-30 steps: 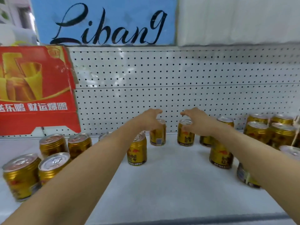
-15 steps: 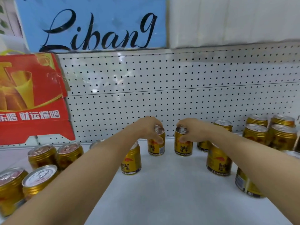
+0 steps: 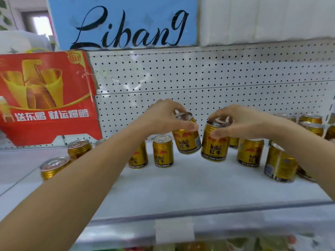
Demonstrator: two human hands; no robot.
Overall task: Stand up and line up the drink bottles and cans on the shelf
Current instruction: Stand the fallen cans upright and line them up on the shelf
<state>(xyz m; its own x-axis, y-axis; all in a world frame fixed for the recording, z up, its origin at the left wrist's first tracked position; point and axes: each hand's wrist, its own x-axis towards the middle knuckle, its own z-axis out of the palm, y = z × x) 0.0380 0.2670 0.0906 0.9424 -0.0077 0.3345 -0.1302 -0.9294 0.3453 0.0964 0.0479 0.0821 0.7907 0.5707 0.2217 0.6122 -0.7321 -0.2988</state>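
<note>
A white shelf (image 3: 181, 192) runs across the view, backed by a white pegboard (image 3: 208, 75) with rows of small holes. Above it stands a blue sign (image 3: 125, 24) with black script beside a white pack (image 3: 262, 19). A red carton (image 3: 45, 95) stands at the left. A bright window (image 3: 42, 26) shows far left.

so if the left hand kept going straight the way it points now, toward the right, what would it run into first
Most likely the can held by the right hand. The left hand and its own tilted can lie just beside it with a narrow gap, though depth is hard to judge.
</note>
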